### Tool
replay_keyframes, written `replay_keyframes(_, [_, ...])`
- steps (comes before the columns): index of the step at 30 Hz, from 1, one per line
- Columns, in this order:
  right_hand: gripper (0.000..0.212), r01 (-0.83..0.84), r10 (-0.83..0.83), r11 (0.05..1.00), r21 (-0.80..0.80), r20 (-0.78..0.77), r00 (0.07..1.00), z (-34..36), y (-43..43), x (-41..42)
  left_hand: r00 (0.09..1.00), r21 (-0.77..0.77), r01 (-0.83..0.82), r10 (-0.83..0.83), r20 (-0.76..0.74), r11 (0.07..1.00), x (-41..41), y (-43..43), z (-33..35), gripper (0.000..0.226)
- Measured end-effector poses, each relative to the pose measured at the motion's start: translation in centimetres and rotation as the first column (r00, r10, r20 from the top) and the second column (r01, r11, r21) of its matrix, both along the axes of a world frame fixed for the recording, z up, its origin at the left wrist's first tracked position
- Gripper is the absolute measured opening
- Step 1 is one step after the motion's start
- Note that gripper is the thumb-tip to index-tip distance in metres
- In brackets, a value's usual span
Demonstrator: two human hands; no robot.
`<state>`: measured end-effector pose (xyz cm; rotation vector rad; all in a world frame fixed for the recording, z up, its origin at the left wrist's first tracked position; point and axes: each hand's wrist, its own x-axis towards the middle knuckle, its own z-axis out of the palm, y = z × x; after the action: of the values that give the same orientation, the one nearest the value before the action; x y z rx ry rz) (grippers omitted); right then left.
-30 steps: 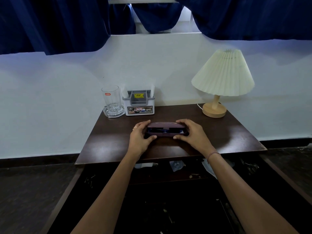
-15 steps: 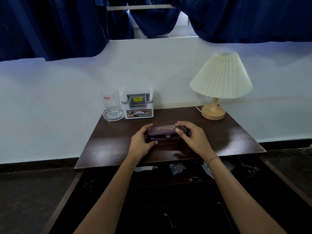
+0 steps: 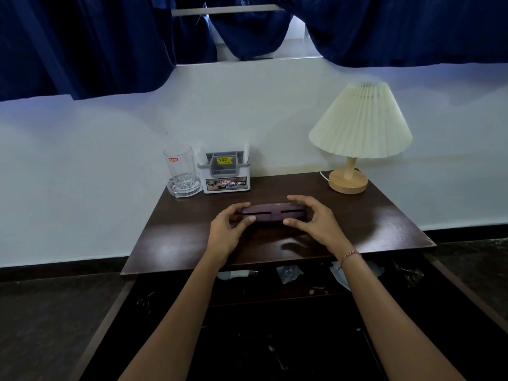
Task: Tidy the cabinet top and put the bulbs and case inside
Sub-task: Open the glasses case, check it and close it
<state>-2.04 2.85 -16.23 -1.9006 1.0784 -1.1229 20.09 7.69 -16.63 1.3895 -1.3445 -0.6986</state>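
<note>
A dark purple case lies closed in the middle of the dark wooden cabinet top. My left hand grips its left end and my right hand grips its right end, thumbs on the near side. Below the top's front edge the cabinet stands open, and a white bulb lies on the shelf inside beside crumpled clear wrappers.
At the back left a glass tumbler stands in a glass ashtray, next to a white and grey organiser box. A pleated cream lamp on a wooden base stands back right. The open cabinet doors flank my arms.
The case's lid has come down: it was open a second ago, half raised half a second ago, and is closed now. Both hands stay on its ends.
</note>
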Motion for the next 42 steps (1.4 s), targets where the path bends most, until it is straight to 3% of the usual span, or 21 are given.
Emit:
replay_keyframes(9, [0.052, 0.055, -0.055, 0.998, 0.000, -0.067, 0.996, -0.02, -0.35, -0.12, 0.999, 0.011, -0.018, 0.018, -0.030, 1.000, -0.09, -0.10, -0.14, 0.026])
replay_keyframes(19, [0.049, 0.015, -0.014, 1.000, 0.014, -0.067, 0.998, 0.20, -0.12, -0.09, 0.996, -0.006, 0.074, -0.074, -0.047, 0.997, 0.41, 0.15, -0.05, 0.045])
replay_keyframes(36, [0.039, -0.004, 0.007, 0.998, 0.055, -0.051, 0.999, 0.66, 0.06, 0.08, 0.996, -0.059, 0.061, -0.065, -0.067, 0.996, 0.43, 0.04, -0.34, 0.038])
replay_keyframes(42, [0.021, -0.016, 0.022, 0.996, 0.085, -0.065, 0.998, 0.76, 0.52, 0.58, 0.998, -0.020, 0.060, -0.061, -0.031, 0.998, 0.55, 0.08, -0.22, 0.040])
